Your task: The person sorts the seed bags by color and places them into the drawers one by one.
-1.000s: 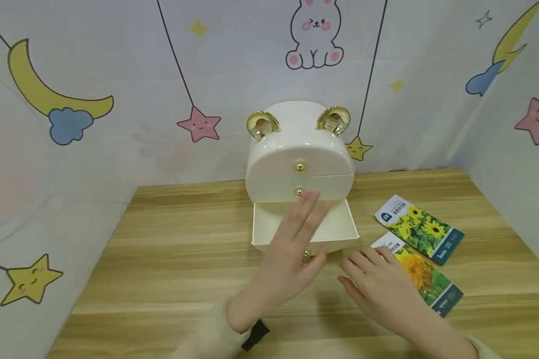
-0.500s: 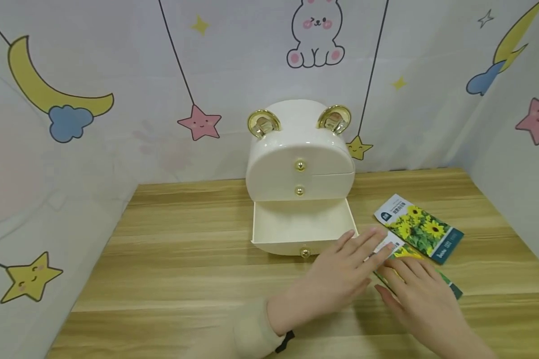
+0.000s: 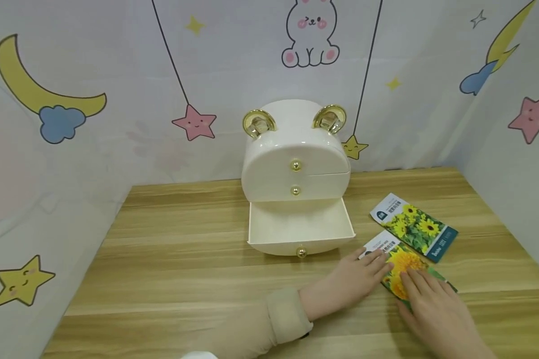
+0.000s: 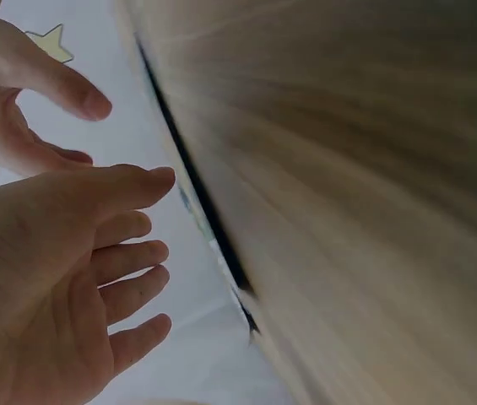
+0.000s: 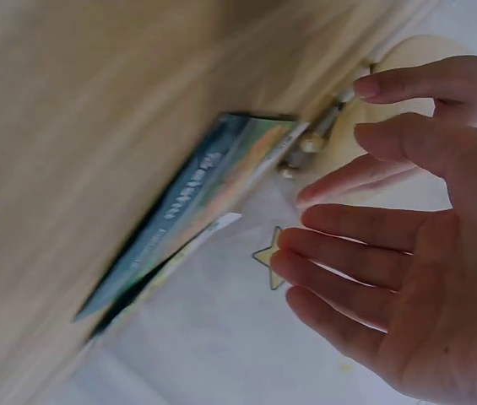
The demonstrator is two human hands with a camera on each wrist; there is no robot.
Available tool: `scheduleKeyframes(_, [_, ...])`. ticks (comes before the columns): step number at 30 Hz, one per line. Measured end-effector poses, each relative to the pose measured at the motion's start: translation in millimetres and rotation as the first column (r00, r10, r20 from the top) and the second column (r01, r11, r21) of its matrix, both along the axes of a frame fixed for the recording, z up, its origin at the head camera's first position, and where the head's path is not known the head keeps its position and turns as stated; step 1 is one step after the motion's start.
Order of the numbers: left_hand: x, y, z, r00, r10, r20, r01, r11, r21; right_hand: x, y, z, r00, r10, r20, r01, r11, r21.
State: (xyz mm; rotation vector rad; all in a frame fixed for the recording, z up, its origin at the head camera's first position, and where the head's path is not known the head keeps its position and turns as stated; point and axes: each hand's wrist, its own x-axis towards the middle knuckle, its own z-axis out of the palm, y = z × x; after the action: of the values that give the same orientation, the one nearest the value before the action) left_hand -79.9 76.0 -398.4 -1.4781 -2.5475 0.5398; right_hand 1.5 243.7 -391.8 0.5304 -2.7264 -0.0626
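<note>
In the head view a seed packet with an orange flower (image 3: 402, 267) lies on the table, partly covered by both hands. My left hand (image 3: 348, 281) reaches over its left edge with fingers extended. My right hand (image 3: 440, 309) is over its lower right part, fingers also straight. The left wrist view has my left hand (image 4: 61, 278) with palm visible and nothing in the fingers. My right hand (image 5: 424, 270) looks just as bare in the right wrist view. A second seed packet with yellow flowers (image 3: 415, 227) lies just behind the first, untouched.
Behind the hands stands a white bear-eared drawer box (image 3: 296, 149) with gold knobs. Its bottom drawer (image 3: 301, 222) is pulled out and bare inside. A patterned cloth wall (image 3: 224, 65) borders the wooden table (image 3: 175, 259) at the back and sides.
My left hand has moved right and down, from in front of the drawer to the orange-flower packet. My right hand has shifted right and down over that packet. Both packets lie where they were.
</note>
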Motion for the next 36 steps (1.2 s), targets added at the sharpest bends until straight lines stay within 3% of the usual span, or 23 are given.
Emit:
scheduleKeyframes(5, [-4.1, 11, -8.7, 0.997, -0.039, -0.065, 0.040, 0.999, 0.013, 0.8, 7, -12.2, 0.993, -0.067, 0.099, 0.065, 0.998, 0.024])
scheduleKeyframes(10, [-7.9, 16, -8.1, 0.988, -0.076, -0.134, 0.086, 0.994, 0.071, 1.5, 8, -16.7, 0.953, -0.171, 0.249, 0.160, 0.985, 0.064])
scheduleKeyframes(14, [-12.7, 23, -8.1, 0.984, -0.101, -0.149, 0.114, 0.990, 0.085, 0.2, 11, -20.2, 0.933, -0.193, 0.303, 0.177, 0.981, 0.081])
scheduleKeyframes(18, [-15.8, 32, -8.0, 0.981, -0.146, -0.126, 0.155, 0.986, 0.067, -1.5, 12, -21.4, 0.937, -0.179, 0.299, 0.156, 0.983, 0.099])
scheduleKeyframes(22, [-16.4, 37, -8.1, 0.980, -0.182, -0.078, 0.184, 0.983, 0.027, -3.1, 12, -22.6, 0.959, -0.140, 0.246, 0.117, 0.988, 0.105])
scheduleKeyframes(28, [-16.6, 39, -8.5, 0.969, -0.233, -0.087, 0.234, 0.972, -0.001, -3.8, 13, -24.5, 0.980, -0.104, 0.169, 0.084, 0.989, 0.121])
scheduleKeyframes(36, [-17.6, 37, -7.7, 0.960, -0.256, -0.111, 0.258, 0.966, 0.002, -2.5, 15, -26.0, 0.975, -0.114, 0.189, 0.090, 0.988, 0.129])
